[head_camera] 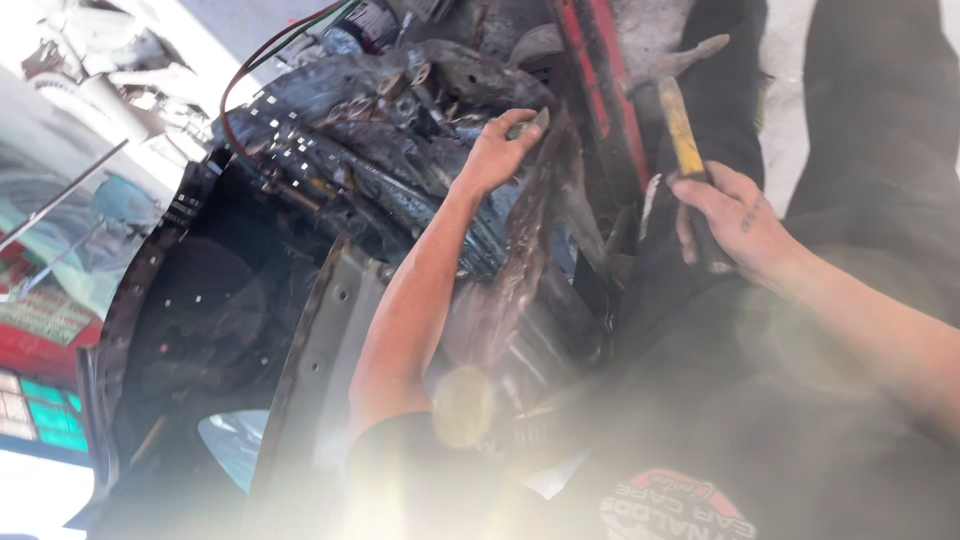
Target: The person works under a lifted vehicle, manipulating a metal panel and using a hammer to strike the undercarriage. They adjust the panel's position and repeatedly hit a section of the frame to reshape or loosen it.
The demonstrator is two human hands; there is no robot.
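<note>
Left hand (497, 150) is clamped onto the top edge of a rusted, bent metal panel (530, 250), fingers curled over the edge and thumb behind it. A small grey piece is pinched at the fingertips; can't tell what it is.

Right hand (735, 225) is clenched around the dark grip of a hammer (680, 120). Yellow handle runs up from the fist, and the grey claw head sits at the top, well right of the panel and clear of it.

Landmark = the rusted panel:
- Just right of it: a red painted steel frame rail (600, 90), running top to bottom, close to the panel's edge. The hammer shaft sits just right of that rail.
- Left of it and above: a blackened, greasy mass of metal parts (380, 130) with small bright clips, crowding up against the left hand.
- A red and green hose pair (270, 60) loops over the top left of that mass.
- Lower left of it: a pale perforated steel channel (335, 340), slanting, beside the left forearm.

Open room: the gap between panel and hammer is narrow, broken by the rail. Lower part of the view is washed out by glare, so detail there is unreadable.
</note>
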